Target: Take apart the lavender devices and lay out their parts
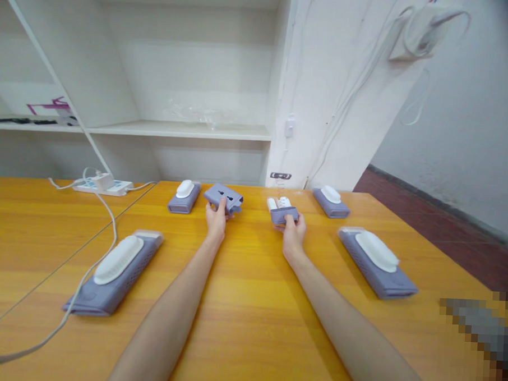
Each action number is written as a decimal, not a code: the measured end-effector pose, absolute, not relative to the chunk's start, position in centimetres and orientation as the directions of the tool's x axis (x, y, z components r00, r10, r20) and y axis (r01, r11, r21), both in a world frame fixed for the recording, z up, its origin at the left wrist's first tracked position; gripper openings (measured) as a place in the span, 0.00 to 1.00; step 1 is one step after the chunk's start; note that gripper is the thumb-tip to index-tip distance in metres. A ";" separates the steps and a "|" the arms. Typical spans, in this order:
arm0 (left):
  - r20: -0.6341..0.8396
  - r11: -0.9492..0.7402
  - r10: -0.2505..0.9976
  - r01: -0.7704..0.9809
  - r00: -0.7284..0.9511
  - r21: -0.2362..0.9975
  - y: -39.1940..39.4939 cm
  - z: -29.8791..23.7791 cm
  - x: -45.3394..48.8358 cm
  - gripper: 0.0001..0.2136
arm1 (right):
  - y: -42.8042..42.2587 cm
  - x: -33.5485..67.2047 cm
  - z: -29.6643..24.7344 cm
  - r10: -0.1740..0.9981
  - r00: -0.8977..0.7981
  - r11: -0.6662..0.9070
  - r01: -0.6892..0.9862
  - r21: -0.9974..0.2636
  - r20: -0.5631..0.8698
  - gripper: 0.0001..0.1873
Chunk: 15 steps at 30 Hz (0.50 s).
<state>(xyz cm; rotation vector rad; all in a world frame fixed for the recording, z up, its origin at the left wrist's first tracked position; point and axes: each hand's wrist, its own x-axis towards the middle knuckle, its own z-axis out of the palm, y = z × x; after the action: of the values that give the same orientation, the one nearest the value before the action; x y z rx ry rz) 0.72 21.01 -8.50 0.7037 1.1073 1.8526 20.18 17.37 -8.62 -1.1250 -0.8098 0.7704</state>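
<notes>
Left hand [216, 218]: clamped on the slotted panel [215, 195], which is held at 12 to 1 o'clock from the palm, just above the wooden table [249, 302] in view; its near edge is pressed by the thumb.
Slotted panel: coloured purple-grey, tilted, pierced by two dark keyhole-like slots; a small tab is shown at its 4 o'clock corner.
Right hand [294, 232]: clamped on the shallow casing [280, 216], which is held at 11 o'clock from the palm, apart from the panel and at its 3 o'clock.
Shallow casing: coloured purple-grey; white rounded parts [284, 202] are seen at its far side, their detail blurred.
Units on the table: from the panel, one unit [185, 190] is placed at 9 o'clock, a larger one [118, 260] at 8; from the casing, one [330, 194] at 2 to 3, a larger one [377, 252] at 4. Each is topped by a white oval.
</notes>
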 end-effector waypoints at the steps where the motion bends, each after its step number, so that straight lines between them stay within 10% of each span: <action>1: 0.048 -0.242 0.877 -0.353 -0.478 0.904 21.0 -8.6 0.8 0.28 | 17.3 20.1 -8.6 0.860 0.486 0.245 -0.131 -0.961 0.153 0.21; 15: 0.092 -0.193 0.931 -0.259 -0.354 0.946 21.0 -9.4 1.2 0.33 | 17.5 19.6 -8.8 0.909 0.369 0.306 -0.271 -0.912 0.195 0.26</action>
<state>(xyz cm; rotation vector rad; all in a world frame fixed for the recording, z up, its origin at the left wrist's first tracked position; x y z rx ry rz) 1.19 20.98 -9.42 0.9049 1.1479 1.6942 19.58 17.47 -8.79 -0.9295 -0.8418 0.9164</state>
